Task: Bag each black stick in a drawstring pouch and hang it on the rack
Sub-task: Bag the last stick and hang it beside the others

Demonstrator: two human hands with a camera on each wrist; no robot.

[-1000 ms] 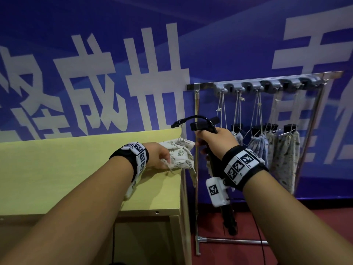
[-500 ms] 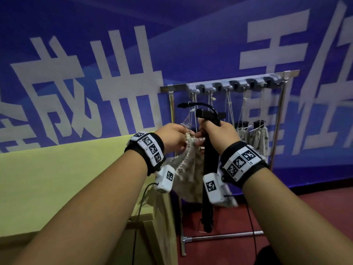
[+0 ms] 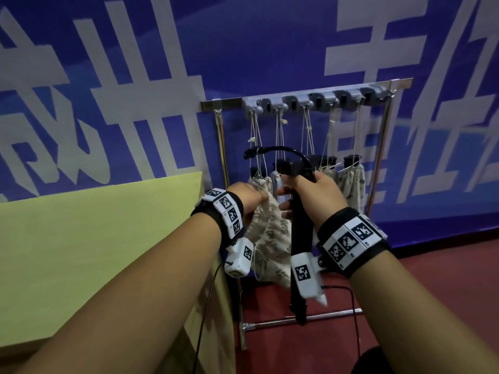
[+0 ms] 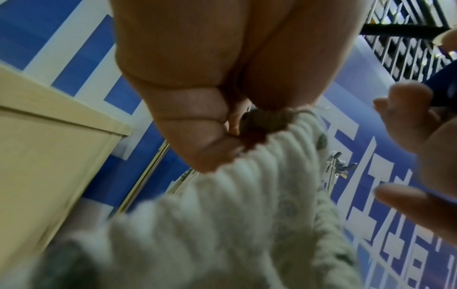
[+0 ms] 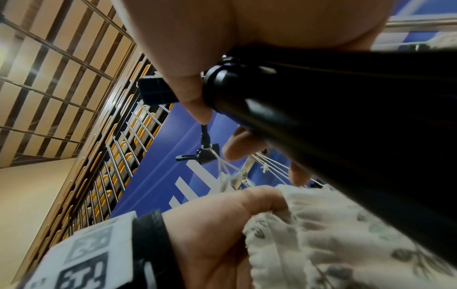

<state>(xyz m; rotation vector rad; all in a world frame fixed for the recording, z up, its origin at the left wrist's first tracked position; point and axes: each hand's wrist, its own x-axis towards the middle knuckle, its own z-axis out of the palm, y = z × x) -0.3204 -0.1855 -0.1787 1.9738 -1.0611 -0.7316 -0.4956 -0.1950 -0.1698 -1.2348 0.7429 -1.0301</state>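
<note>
My right hand (image 3: 305, 195) grips a long black stick (image 3: 301, 238) near its top and holds it upright, its lower end near the floor; a thin black cable (image 3: 280, 150) arcs from its head. My left hand (image 3: 249, 197) pinches the gathered mouth of a cream leaf-print drawstring pouch (image 3: 270, 244), which hangs down just left of the stick. In the left wrist view the fingers (image 4: 212, 136) clamp the puckered pouch (image 4: 235, 224) rim. In the right wrist view the black stick (image 5: 346, 136) fills the frame beside the pouch (image 5: 333, 234). Behind stands the metal rack (image 3: 310, 90).
Several filled pouches (image 3: 351, 182) hang by cords from the rack's grey hooks (image 3: 318, 99). A yellow-green table (image 3: 94, 238) stands at the left, its corner next to the rack's left post (image 3: 222, 147). A blue banner wall is behind; red floor lies below.
My left hand has lifted the pouch off the table and carried it right to the stick. The view has swung right, and the two hands now sit close together before the rack.
</note>
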